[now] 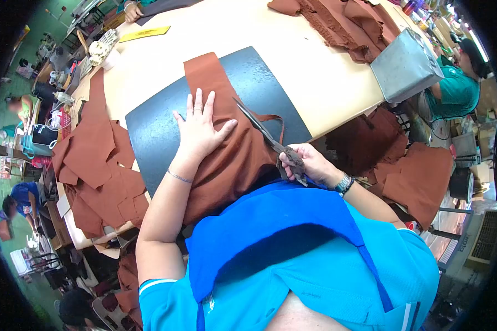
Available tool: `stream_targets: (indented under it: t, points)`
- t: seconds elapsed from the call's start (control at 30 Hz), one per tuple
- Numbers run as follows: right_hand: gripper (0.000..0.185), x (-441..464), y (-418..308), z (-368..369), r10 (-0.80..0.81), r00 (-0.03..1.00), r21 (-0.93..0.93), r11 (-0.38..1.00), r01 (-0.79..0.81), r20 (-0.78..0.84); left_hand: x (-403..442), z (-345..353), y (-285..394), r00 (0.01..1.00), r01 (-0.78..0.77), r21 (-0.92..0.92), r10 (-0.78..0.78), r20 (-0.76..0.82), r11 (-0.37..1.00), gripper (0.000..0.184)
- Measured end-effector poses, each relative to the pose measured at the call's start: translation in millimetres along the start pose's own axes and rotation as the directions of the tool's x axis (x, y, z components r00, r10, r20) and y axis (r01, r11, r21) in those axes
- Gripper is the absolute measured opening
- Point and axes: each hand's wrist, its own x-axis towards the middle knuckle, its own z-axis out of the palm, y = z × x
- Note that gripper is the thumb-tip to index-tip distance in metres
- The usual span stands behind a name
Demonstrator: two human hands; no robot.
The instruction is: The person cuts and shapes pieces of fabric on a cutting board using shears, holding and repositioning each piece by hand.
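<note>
Trimming of the brown sheet [221,160] appeared part done: a narrow strip [282,130] curled off its right side beside the shears [257,120], though whether it was fully severed could not be told. The remaining edge, judged by the blades' position, seemed outstanding. The sheet lay across the black board [154,124], its near end hanging toward the apron [270,207]. The left hand [199,128] was flat upon it, fingers spread, grasping nothing; the right hand [309,164] was closed around the shears' handles (wrapped, apparently, in dark cloth).
</note>
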Motion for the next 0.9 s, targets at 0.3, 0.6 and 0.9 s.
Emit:
stream_targets:
  t: [0.3, 0.6, 0.9]
  points:
    - [0.023, -2, 5, 4, -0.027, 0.999, -0.033, 0.999, 0.026, -0.038, -10, 1, 11, 0.999, 0.038, -0.010, -0.038, -0.030, 0.999, 0.088]
    - [0.024, 3, 6, 7, -0.017, 0.997, 0.006, 1.000, 0.017, -0.080, -19, -1, 26, 0.999, 0.033, -0.029, -0.033, -0.001, 0.999, 0.089]
    - [0.019, -2, 6, 8, -0.034, 0.999, -0.011, 0.999, 0.033, -0.042, -25, -5, 34, 0.998, 0.051, -0.028, -0.050, 0.048, 0.998, 0.090]
